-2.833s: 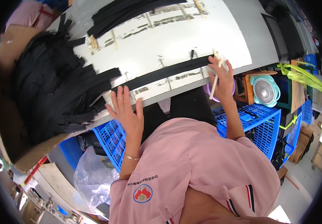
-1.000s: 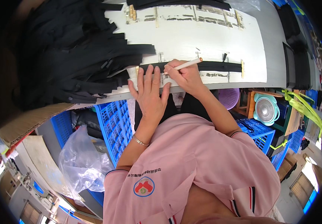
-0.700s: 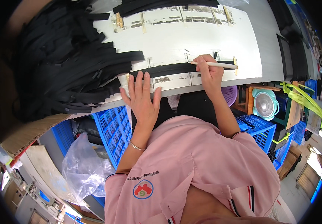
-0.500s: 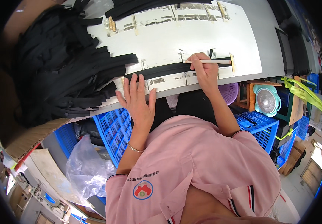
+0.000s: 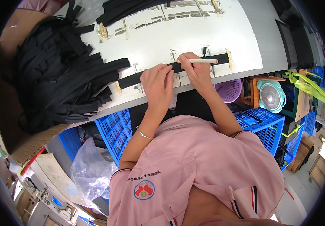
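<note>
A black fabric strip (image 5: 130, 80) lies along the near edge of a white board (image 5: 192, 34), between two small wooden stop pieces. My left hand (image 5: 158, 83) rests on the middle of this strip, fingers bent and close together, its fingertips and thumb at the strip. Just to its right, my right hand (image 5: 195, 73) grips a white pencil (image 5: 204, 61) with an orange-brown end. The pencil lies almost level, its tip pointing left over the strip's far edge beside my left fingertips. Dark lines and smudges mark the board around the strip.
A cardboard box (image 5: 38, 128) heaped with black strips (image 5: 57, 64) stands at the left. More black strips (image 5: 128, 9) lie at the board's far side. Below the table edge are blue crates (image 5: 111, 130), a purple basket (image 5: 229, 90) and a teal fan (image 5: 271, 96).
My left hand has slid right along the strip, its spread fingers drawing together. My right hand and the pencil have shifted slightly left in view; the whole scene has shifted a little too.
</note>
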The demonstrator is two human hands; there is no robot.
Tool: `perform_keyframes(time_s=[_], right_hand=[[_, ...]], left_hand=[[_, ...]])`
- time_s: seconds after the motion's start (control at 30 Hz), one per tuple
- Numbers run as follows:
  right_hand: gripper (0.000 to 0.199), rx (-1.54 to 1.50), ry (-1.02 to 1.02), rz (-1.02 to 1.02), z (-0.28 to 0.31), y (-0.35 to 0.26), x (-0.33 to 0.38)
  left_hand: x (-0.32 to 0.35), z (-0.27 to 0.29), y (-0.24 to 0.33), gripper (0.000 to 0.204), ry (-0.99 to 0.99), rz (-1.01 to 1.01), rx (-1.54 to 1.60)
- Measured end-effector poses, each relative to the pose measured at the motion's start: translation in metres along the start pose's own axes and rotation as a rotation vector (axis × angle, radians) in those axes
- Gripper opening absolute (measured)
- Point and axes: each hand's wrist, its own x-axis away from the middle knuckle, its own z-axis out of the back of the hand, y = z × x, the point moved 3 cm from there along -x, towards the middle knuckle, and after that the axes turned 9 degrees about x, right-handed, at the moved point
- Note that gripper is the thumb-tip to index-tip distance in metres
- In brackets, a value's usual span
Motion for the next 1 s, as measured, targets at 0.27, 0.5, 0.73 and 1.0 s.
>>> perform_keyframes(time_s=[0.27,0.5,0.73,1.0], right_hand=[[0.021,-0.038,-0.042,0.096,0.005,0.007,0.004],[0.021,0.029,-0.057,0.183,0.007,0.005,0.002],[0.022,-0.364,-0.026,-0.092,0.059,0.006,0.004],[0.025,-0.163,0.003,-0.231,0.105,0.049,-0.015]], left_hand=[[-0.003,-0.007,-0.002,0.013,0.023,-0.019,-0.092],[-0.002,-0.011,-0.002,0.014,0.023,-0.048,-0.106],[0.0,-0.01,-0.005,0.015,0.023,-0.054,-0.135],[-0.004,-0.019,0.004,0.019,-0.019,-0.067,-0.146]])
